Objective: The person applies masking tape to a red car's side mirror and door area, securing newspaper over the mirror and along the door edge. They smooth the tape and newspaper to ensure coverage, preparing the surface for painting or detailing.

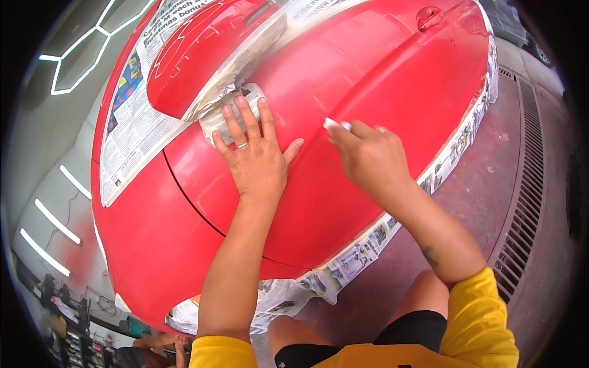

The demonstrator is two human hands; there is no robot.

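A red car's side panel [331, 208] curves across the view. My left hand [256, 162] lies flat on it with fingers spread and a ring on one finger. Its fingertips rest on the taped masking patch [211, 119] below the side mirror [184, 67]. To the right, my right hand [374, 153] is closed in a pinch close to the door's crease line. A small white piece [331, 124], perhaps folded paper or cloth, sticks out from its fingers. Slight blur hides whether it touches the paint.
Newspaper [138, 144] masks the window side, and a newspaper strip [362, 251] runs along the lower edge. A door handle [429, 19] sits at the far end. A floor grate [521, 202] lies to the right. Another person's arms [162, 341] show at lower left, near shelves [73, 331].
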